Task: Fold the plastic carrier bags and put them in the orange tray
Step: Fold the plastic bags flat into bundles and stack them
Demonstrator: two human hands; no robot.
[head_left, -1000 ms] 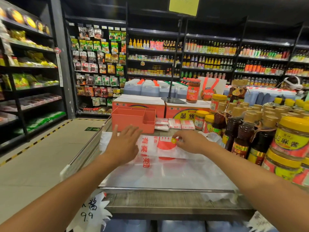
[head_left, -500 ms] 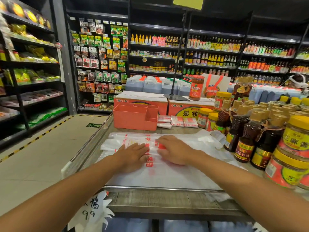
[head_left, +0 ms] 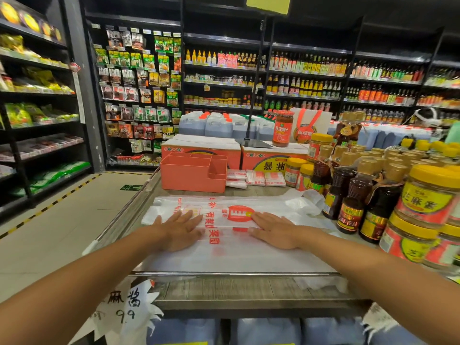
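- Left hand: palm down on the left part of the plastic carrier bag, fingers straight and spread. The grip is open and holds nothing. My read is that it's there as a weight, because thin film like this springs back the moment it's let go.
- Orange tray: it stands at the far side of the bench, beyond the left hand and apart from the bag, compartments facing up. From this angle I can't tell whether anything is inside. It looks parked within a forward reach so a finished packet can go straight in.
- The bag itself: spread long-ways across the bench between the person and the tray, red print up, pinned under both palms. Its far long edge looks turned over into a band, so I'd call this the smoothing of an early lengthwise fold, with more folds to go.
- Folded bags: small flat packets lying on the bench just right of the tray, not in it. They look finished and only waiting to be loaded.
- Right hand: mirrors the left, flat on the bag's right part beside the red logo, fingers straight, grip open. Two palms set apart press the air out evenly.
- Handles: loose, trailing right, just beside the sauce bottles. That's where a snag could happen.
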